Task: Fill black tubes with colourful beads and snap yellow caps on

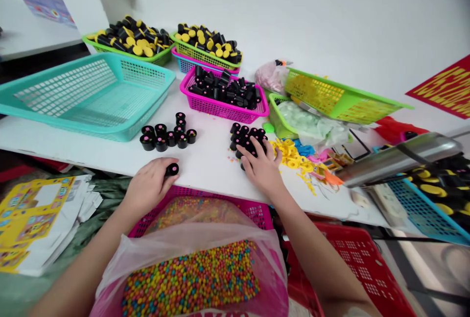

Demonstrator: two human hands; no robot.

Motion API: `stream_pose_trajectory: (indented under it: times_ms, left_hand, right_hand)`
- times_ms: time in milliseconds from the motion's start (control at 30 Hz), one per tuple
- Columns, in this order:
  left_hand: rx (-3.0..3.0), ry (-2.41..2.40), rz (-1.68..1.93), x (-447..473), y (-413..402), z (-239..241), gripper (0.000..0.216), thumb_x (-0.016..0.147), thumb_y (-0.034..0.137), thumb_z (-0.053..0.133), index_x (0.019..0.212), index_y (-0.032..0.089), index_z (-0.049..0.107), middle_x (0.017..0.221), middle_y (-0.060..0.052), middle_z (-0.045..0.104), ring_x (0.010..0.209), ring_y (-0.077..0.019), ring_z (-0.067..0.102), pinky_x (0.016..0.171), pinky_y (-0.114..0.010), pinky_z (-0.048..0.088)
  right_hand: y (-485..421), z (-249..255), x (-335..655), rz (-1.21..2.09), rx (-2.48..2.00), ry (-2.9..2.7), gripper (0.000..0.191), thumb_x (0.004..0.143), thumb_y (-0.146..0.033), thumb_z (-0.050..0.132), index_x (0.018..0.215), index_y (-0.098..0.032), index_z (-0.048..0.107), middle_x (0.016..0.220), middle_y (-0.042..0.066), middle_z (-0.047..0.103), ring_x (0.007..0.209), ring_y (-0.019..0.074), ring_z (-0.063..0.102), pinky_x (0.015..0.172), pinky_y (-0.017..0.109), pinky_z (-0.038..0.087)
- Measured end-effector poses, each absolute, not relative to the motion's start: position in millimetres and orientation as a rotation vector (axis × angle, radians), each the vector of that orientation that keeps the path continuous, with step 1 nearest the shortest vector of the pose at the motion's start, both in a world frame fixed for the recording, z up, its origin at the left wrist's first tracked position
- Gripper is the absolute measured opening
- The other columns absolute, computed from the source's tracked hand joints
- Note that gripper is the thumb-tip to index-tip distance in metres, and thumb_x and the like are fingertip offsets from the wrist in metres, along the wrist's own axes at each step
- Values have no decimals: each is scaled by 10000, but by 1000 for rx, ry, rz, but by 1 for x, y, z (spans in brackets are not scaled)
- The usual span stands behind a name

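At the table's front edge, my left hand (pixel 147 183) is closed on a small black cylinder (pixel 172 169) with a pink dot in its top. My right hand (pixel 263 169) lies spread over a tight group of similar black cylinders (pixel 242 135), its fingertips touching them and partly hiding them. Another loose group of black cylinders (pixel 160 136), pink in the middle, stands beyond my left hand. Below both hands, an open plastic bag of multicoloured beads (pixel 191 278) rests in a magenta basket (pixel 264 214).
A teal basket (pixel 121 133) stands at left. The pink basket (pixel 220 106) behind holds more black cylinders. Green baskets (pixel 161 57) at the back hold black pieces with yellow ends. Yellow rings (pixel 290 153) and a metal tube (pixel 400 160) lie to the right.
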State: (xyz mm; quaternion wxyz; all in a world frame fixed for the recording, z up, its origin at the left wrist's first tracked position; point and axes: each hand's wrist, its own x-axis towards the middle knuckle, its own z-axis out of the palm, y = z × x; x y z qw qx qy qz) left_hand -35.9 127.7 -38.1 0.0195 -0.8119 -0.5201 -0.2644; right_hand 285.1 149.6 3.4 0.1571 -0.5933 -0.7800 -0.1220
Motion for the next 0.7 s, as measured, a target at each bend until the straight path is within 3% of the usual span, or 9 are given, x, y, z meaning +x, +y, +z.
stream_pose_trajectory:
  times_ms: [367,467,567,633,700]
  left_hand:
    - [-2483,-1736,-813,-31,132,-41,404,942,463,401,1192,180,544,1120,-122,651,1034,-305,617,901,-442,478]
    - [-2516,-1744,-964,-30,125,-34,394,930,477,429,1188,208,557,1169,-128,613,1097,-311,582,962,-473,452]
    - [-2723,-1716,-1155,-23,108,-19,379,891,509,508,1170,271,605,1182,-125,571,1128,-301,555,980,-454,454]
    - [-3087,-1688,-1084,-14,95,-7,353,877,477,557,1189,320,612,1168,-104,580,1080,-266,585,917,-395,499]
    - [-3466,-1637,-867,-3,86,3,339,877,412,581,1208,340,604,1169,-80,596,1042,-232,607,861,-344,519]
  right_hand:
    - [161,7,324,-381,-1772,-2251,418,990,-420,331,1376,-407,492,1516,13,383,1371,403,257,1046,718,138]
    - [153,13,316,-324,-1626,-2185,417,995,-371,317,1350,-331,533,1441,41,474,1376,349,293,1104,641,165]
    - [144,13,295,2,-1423,-2146,409,1004,-317,286,1272,-242,585,1271,82,595,1272,254,464,1101,488,335]
    - [143,7,279,178,-1353,-2204,410,1003,-321,295,1301,-215,556,1305,96,574,1281,242,470,1102,460,370]
    - [147,-1,269,235,-1338,-2299,442,1000,-331,298,1376,-196,487,1414,104,494,1371,247,375,1145,477,323]
